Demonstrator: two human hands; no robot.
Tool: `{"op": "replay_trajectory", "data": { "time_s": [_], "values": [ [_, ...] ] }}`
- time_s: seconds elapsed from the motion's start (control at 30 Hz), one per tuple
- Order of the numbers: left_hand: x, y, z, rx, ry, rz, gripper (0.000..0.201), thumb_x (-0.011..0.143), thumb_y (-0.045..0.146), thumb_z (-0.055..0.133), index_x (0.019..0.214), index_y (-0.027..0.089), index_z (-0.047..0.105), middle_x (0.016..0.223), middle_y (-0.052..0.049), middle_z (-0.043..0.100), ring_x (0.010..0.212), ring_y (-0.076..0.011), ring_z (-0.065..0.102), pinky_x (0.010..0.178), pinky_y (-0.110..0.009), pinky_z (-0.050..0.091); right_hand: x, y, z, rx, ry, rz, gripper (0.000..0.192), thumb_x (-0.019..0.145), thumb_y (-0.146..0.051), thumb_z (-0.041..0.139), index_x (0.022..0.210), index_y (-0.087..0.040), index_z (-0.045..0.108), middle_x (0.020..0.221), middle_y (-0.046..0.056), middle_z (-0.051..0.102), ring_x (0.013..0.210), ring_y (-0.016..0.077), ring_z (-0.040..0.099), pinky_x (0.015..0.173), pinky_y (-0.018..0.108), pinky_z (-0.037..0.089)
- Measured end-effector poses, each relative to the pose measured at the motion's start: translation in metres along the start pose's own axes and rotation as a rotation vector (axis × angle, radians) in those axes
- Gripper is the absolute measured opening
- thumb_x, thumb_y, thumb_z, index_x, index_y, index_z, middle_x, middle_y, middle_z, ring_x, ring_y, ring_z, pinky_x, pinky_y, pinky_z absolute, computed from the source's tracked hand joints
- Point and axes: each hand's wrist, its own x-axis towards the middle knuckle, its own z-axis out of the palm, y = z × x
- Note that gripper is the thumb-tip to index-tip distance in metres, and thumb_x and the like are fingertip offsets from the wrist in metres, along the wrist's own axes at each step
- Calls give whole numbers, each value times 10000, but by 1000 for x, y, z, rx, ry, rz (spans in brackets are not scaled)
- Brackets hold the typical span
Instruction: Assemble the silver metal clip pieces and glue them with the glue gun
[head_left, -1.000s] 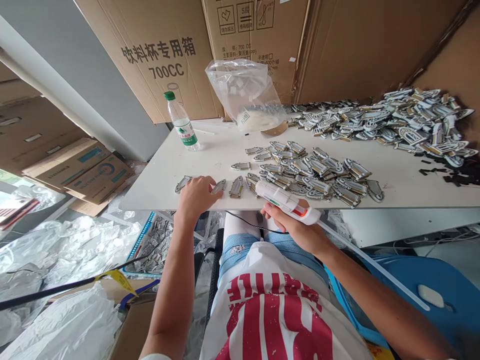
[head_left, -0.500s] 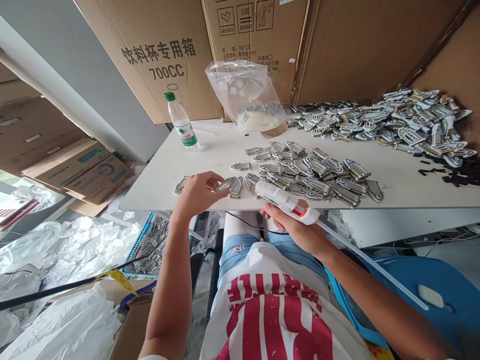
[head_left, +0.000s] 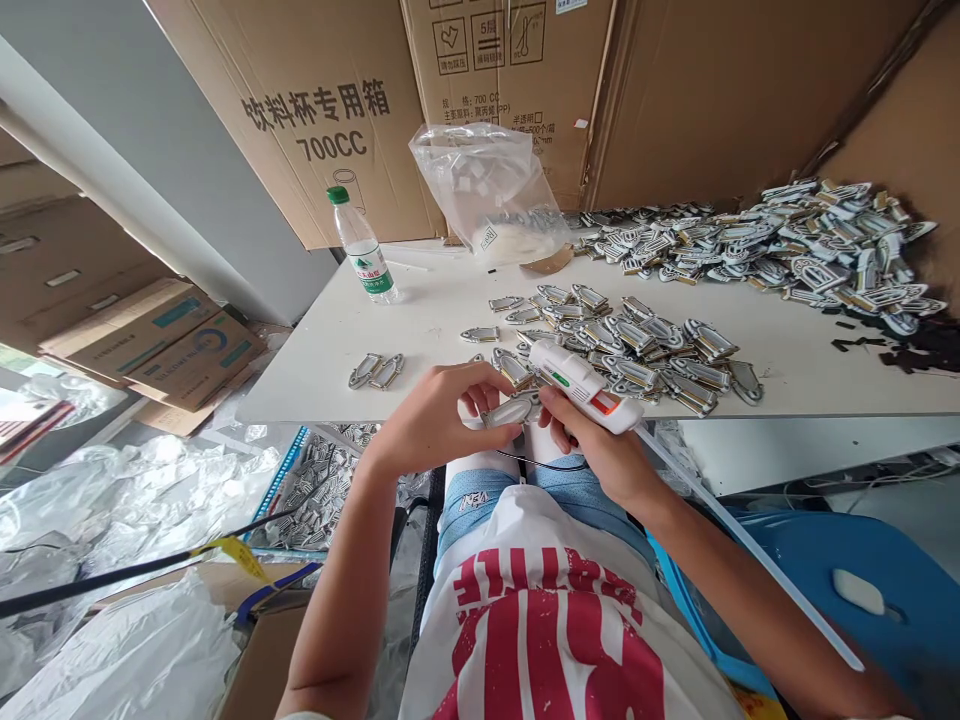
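Observation:
My left hand pinches a grey, boat-shaped piece between thumb and fingers, just off the table's front edge. My right hand is wrapped round a white glue gun, and its fingertips come up against the right end of that piece. A long, pale glue stick runs out of the gun's back end. Behind the gun lies a loose pile of similar boat-shaped pieces with tan edges. Two more of them lie side by side to the left.
A water bottle with a green cap stands at the back left, near a clear plastic bag. A bigger heap of pieces fills the right rear, beside black scraps. Cardboard walls the white table.
A second piece now lies beside the single one at the left. My left hand has moved right and towards me, holding a piece. The glue gun has shifted slightly right and up.

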Motion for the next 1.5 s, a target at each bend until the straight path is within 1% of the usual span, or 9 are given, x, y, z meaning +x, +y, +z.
{"op": "replay_trajectory", "data": {
  "time_s": [0.2, 0.4, 0.5, 0.63, 0.83, 0.93, 1.07, 1.3, 1.5],
  "values": [
    [3, -2, 5, -172, -54, -64, 393, 885, 443, 874, 1164, 192, 759, 893, -10, 731, 795, -149, 681, 765, -292, 595, 0, -4, -1, 25, 17, -55, 477, 975, -649, 755, 781, -223, 662, 632, -36, 548, 536, 125, 429, 518, 303, 313],
    [5, 0, 4, -283, -150, -131, 255, 959, 433, 782, 976, 180, 761, 800, -15, 738, 737, -128, 677, 720, -256, 571, -1, -7, 0, 15, -3, -99, 457, 1005, -612, 733, 778, -230, 626, 614, -45, 518, 545, 130, 432, 529, 301, 332],
    [4, 2, 2, -298, -153, -135, 249, 970, 424, 756, 898, 185, 740, 766, -11, 720, 710, -122, 665, 683, -244, 571, -2, -8, 1, 2, -22, -100, 483, 1015, -632, 712, 773, -223, 623, 617, -46, 512, 540, 122, 428, 522, 296, 327],
    [3, 1, -3, -348, -43, -209, 234, 941, 407, 787, 868, 195, 723, 742, -7, 709, 691, -129, 673, 655, -245, 597, -4, -12, 3, 3, -11, -81, 477, 988, -660, 727, 848, -205, 699, 703, -21, 600, 545, 111, 445, 513, 285, 336],
    [4, -3, -3, -473, 259, -228, 214, 907, 369, 825, 873, 184, 723, 777, -15, 705, 667, -123, 679, 630, -236, 636, -6, -17, 6, -16, -36, -58, 477, 924, -668, 783, 874, -196, 739, 723, 2, 645, 520, 110, 424, 500, 295, 325],
    [5, 0, -2, -492, 345, -224, 194, 877, 338, 842, 887, 185, 724, 808, -20, 734, 651, -121, 692, 630, -247, 662, -9, -19, 6, -34, -60, -38, 465, 934, -654, 776, 822, -207, 718, 651, -15, 579, 532, 121, 403, 518, 300, 320],
    [3, 9, 0, -486, 392, -228, 196, 862, 322, 849, 900, 179, 722, 785, -17, 739, 624, -120, 699, 630, -252, 681, -13, -23, 8, -111, -73, -36, 473, 938, -667, 762, 792, -219, 720, 567, -44, 461, 549, 139, 382, 545, 307, 314],
    [0, 18, 2, -467, 410, -211, 174, 883, 316, 831, 920, 184, 723, 786, -30, 744, 686, -144, 717, 644, -270, 704, -15, -21, 7, -173, -78, -72, 453, 973, -637, 740, 838, -204, 738, 563, -47, 469, 576, 149, 415, 598, 328, 345],
    [-1, 19, 2, -446, 403, -208, 174, 879, 331, 834, 936, 199, 735, 801, -37, 762, 702, -162, 742, 636, -282, 711, -13, -16, 10, -142, -42, -57, 485, 923, -677, 771, 834, -201, 757, 549, -45, 450, 552, 142, 375, 561, 320, 329]
  ]
}}
